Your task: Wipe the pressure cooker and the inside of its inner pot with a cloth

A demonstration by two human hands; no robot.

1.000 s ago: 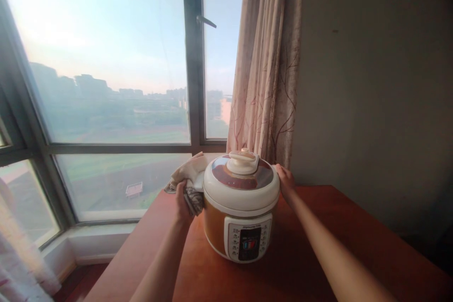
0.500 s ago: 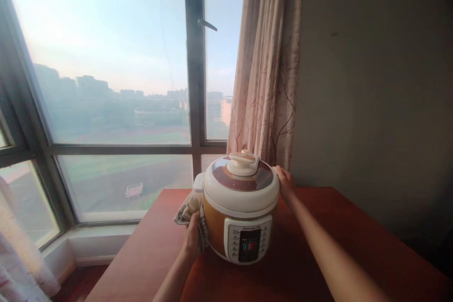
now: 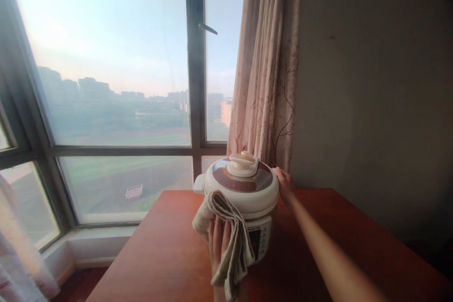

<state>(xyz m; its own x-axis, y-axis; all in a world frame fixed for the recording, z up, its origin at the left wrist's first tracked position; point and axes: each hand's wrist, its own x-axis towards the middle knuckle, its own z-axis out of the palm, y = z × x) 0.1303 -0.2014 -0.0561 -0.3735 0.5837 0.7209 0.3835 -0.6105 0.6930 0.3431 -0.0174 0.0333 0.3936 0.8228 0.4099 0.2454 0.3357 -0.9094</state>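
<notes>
An electric pressure cooker [image 3: 247, 193] with a cream body, brown lid and cream knob stands on a reddish wooden table [image 3: 166, 255]. My left hand [image 3: 218, 240] holds a beige cloth [image 3: 233, 240] pressed against the cooker's front left, over part of the control panel; the fingers lie fairly flat under the folds. My right hand [image 3: 285, 183] rests against the cooker's right side near the lid rim, fingers curved onto it.
A large window [image 3: 116, 71] with a dark frame fills the left and back, with a handle [image 3: 207, 28] on the mullion. A patterned beige curtain [image 3: 265, 66] hangs behind the cooker. A plain wall [image 3: 371, 80] is at the right.
My left hand has brought the cloth from the cooker's back left, round the left side, to its front. My right hand has stayed on the right side.
</notes>
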